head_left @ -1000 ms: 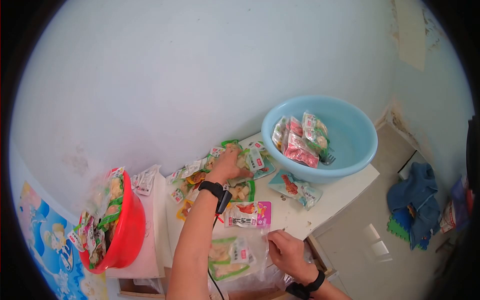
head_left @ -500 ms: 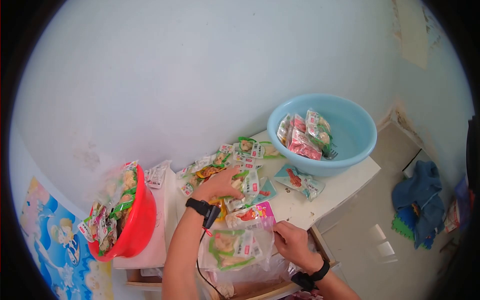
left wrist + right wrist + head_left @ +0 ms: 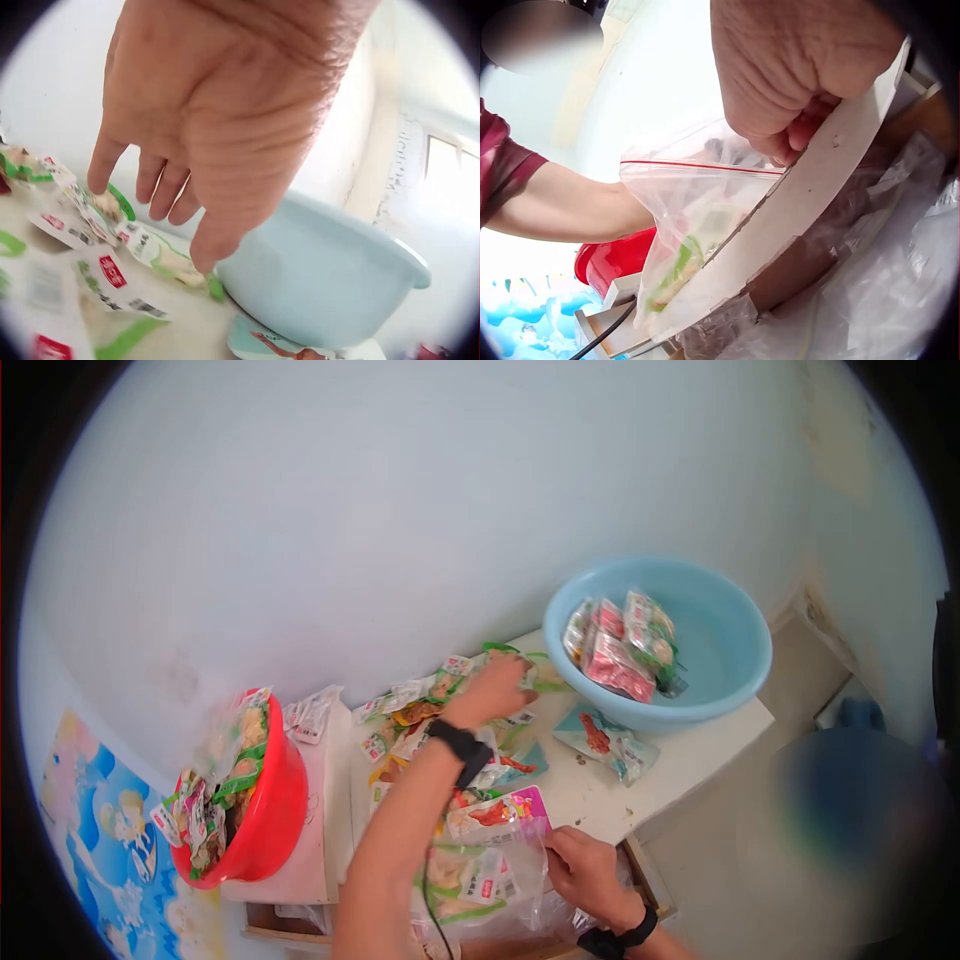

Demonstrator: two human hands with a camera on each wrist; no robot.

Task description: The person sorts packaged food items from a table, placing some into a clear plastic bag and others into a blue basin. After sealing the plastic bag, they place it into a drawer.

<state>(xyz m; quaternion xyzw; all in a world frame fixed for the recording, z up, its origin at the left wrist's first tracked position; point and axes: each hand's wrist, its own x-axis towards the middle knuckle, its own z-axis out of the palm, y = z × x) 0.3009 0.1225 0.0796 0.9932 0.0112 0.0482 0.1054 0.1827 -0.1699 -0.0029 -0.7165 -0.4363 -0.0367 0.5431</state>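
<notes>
My left hand (image 3: 490,690) reaches over a spread of sealed snack packs (image 3: 410,715) at the back of the white table. In the left wrist view its fingers point down, apart, with nothing between them. Just below the fingertips lies a green-edged pack (image 3: 169,259), close to the blue basin's side. My right hand (image 3: 590,875) pinches the edge of a clear zip bag (image 3: 690,191) with a red zip line. Inside the bag, green-edged packs (image 3: 465,885) show through the plastic. The bag hangs at the table's front edge, beside a pink-bordered pack (image 3: 500,813).
The blue basin (image 3: 735,650) at the back right holds several packs. A red basin (image 3: 285,800) full of packs stands at the left. A teal pack (image 3: 605,742) lies before the blue basin. Below the table's front edge, an open drawer (image 3: 650,875) contains clear plastic bags (image 3: 885,262).
My left hand has moved from the middle of the packs toward the back right. My right hand keeps its pinch on the zip bag, which has lifted slightly since the first frame.
</notes>
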